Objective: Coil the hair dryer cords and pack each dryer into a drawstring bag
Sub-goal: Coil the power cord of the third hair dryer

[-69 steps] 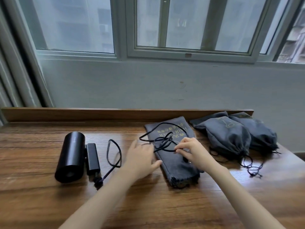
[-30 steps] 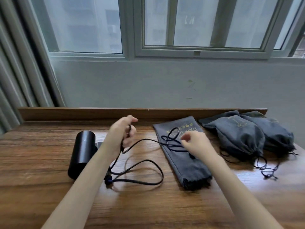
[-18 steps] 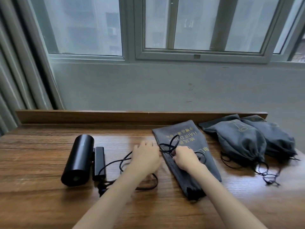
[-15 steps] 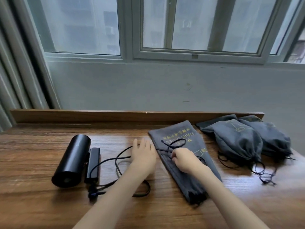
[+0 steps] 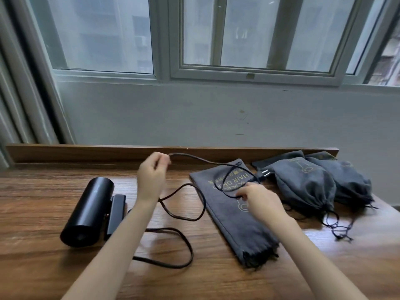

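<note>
The black cord trails from the hair dryer, which lies on its side at the left of the desk. It loops loosely over the wood and rises to the left hand. That hand lay flat half a second ago; now it pinches the cord and lifts a length clear. The right hand still pinches the cord over the flat drawstring bag, near the plug. Coiling looks barely begun. Filled bags sit at the right.

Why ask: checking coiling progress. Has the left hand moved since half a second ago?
Yes. The left hand lifted off the table toward the back rail, pinching the cord.
</note>
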Available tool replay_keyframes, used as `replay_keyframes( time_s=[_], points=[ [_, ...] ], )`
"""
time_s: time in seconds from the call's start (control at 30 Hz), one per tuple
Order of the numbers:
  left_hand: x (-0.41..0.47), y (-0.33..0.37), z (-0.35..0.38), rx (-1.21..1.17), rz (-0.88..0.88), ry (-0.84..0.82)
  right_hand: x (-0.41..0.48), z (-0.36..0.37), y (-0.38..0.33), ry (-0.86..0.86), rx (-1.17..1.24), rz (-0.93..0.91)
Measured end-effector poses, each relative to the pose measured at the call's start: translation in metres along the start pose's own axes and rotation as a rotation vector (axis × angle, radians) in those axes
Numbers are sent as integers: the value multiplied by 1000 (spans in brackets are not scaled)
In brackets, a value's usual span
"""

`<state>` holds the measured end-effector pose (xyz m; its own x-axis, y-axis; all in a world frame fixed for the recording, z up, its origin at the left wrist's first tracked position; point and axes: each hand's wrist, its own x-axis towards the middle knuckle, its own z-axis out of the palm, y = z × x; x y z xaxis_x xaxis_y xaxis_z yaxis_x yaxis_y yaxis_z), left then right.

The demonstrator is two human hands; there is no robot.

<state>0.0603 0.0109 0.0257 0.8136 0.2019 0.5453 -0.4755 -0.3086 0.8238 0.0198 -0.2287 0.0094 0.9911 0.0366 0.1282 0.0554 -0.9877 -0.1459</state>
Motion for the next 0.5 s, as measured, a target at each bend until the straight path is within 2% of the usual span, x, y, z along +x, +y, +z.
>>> replay_keyframes(
  time_s=[0.1, 0.2, 0.33, 0.4, 0.5],
  points=[
    [8, 1, -14, -169, -147, 117, -1, 2, -3, 89, -236, -94],
    [12, 2, -19, -261, -214, 183, -3, 8, -1, 105, -399, -171],
    [12, 2, -23, -316, -212, 177, -11, 7, 0, 207, -404, -232],
    [14, 4, -25, -380, -233, 220, -12, 8, 4, 266, -369, -202],
    [20, 3, -32, -501, -233, 283, -10, 11, 19, 250, -329, -112]
  ],
)
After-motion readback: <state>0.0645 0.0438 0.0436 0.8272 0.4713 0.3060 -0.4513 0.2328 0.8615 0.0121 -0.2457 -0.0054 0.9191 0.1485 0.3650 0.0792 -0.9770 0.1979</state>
